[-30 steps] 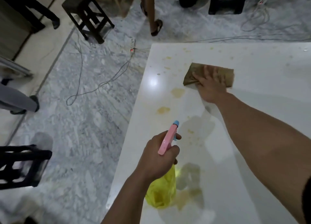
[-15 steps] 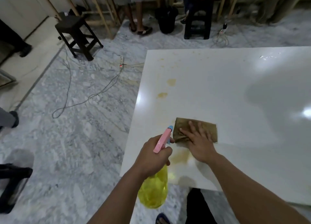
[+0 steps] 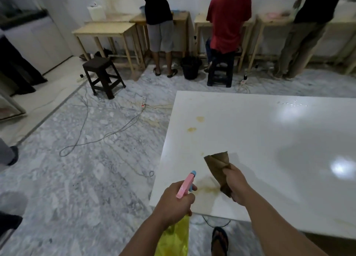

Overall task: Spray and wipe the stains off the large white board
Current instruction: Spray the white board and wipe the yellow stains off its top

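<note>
The large white board [image 3: 260, 140] fills the right half of the view. Two yellow-brown stains [image 3: 195, 124] sit near its far left edge, and a smeared brownish stain [image 3: 207, 188] lies near its front left corner. My right hand [image 3: 236, 184] grips a bunched brown cloth [image 3: 218, 164], lifted off the board just above the smear. My left hand [image 3: 176, 203] holds a yellow spray bottle [image 3: 174, 238] with a pink trigger head and blue nozzle [image 3: 185, 184], at the board's front left corner, nozzle aimed over the board.
Grey marble floor with trailing cables and a power strip [image 3: 143, 102] lies left of the board. A dark stool [image 3: 103, 74], a black bin [image 3: 190, 67] and wooden tables [image 3: 107, 31] stand beyond, with three people at the far wall. My sandalled foot [image 3: 219, 240] shows below the board's edge.
My right hand wiped the cloth back along the board toward the front edge, then bunched it up and lifted it off. The camera tilted up; the left hand keeps hold of the bottle.
</note>
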